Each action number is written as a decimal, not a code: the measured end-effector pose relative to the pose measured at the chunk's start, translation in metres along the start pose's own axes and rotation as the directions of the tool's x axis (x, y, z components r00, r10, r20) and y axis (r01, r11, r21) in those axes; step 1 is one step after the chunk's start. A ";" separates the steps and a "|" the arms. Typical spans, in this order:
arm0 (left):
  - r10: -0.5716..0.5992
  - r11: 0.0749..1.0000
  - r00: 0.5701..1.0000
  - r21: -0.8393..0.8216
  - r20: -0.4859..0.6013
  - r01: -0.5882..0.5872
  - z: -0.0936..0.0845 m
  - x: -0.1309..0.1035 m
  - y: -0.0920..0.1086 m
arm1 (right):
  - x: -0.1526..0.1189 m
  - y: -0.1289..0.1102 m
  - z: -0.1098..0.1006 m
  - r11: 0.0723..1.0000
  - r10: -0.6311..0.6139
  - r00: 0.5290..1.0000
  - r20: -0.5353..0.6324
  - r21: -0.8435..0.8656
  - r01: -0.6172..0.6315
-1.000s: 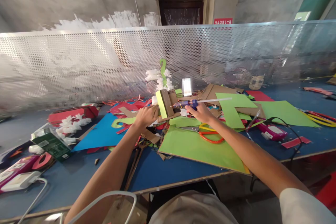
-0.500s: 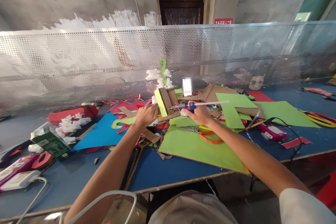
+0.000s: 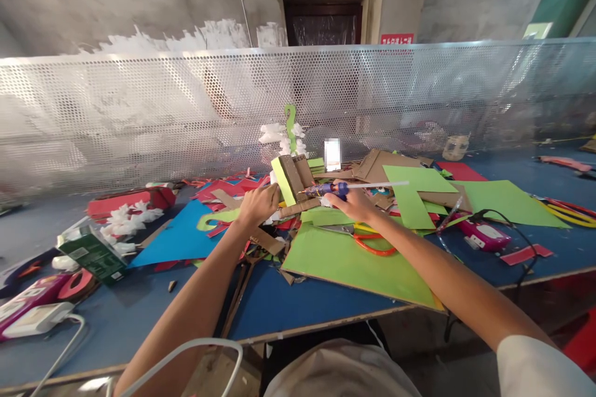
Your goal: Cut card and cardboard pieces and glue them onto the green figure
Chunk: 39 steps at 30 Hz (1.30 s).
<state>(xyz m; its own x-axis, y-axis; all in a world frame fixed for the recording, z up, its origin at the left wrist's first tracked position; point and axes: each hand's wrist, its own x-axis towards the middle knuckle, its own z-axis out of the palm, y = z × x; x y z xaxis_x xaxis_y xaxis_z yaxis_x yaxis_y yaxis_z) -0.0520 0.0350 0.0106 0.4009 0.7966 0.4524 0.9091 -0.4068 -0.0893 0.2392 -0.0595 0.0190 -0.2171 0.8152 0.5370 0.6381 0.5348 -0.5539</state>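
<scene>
My left hand (image 3: 261,203) is closed on a small cardboard piece (image 3: 292,178) with a yellow-green face, held upright above the scraps. In my right hand (image 3: 350,200) is a purple-blue glue gun (image 3: 326,189); a long whitish glue stick (image 3: 379,184) juts out of its back to the right. The gun's tip points left and is at the cardboard piece; whether it touches cannot be made out. Below my right hand, orange-handled scissors (image 3: 375,245) lie on a green sheet (image 3: 344,260).
A blue sheet (image 3: 174,236), a green box (image 3: 93,254) and a red case (image 3: 130,201) are on the left. On the right lie green sheets (image 3: 510,200), a pink device (image 3: 487,236) and more scissors (image 3: 570,211). A perforated metal screen (image 3: 177,111) stands behind.
The cardboard piece has shifted slightly left and tilted a little. The glue gun and both hands have hardly moved.
</scene>
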 end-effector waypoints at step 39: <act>-0.033 0.999 0.999 -0.008 -0.020 0.033 -0.002 -0.002 -0.002 | 0.000 0.011 -0.010 0.997 0.029 0.996 0.085 0.070 -0.035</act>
<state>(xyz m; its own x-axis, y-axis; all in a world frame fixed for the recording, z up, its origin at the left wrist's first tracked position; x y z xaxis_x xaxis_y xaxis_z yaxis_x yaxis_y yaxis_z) -0.0546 0.0335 0.0119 0.3682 0.8004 0.4731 0.9209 -0.3839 -0.0672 0.2532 -0.0555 0.0192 -0.2605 0.8463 0.4647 0.5922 0.5202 -0.6153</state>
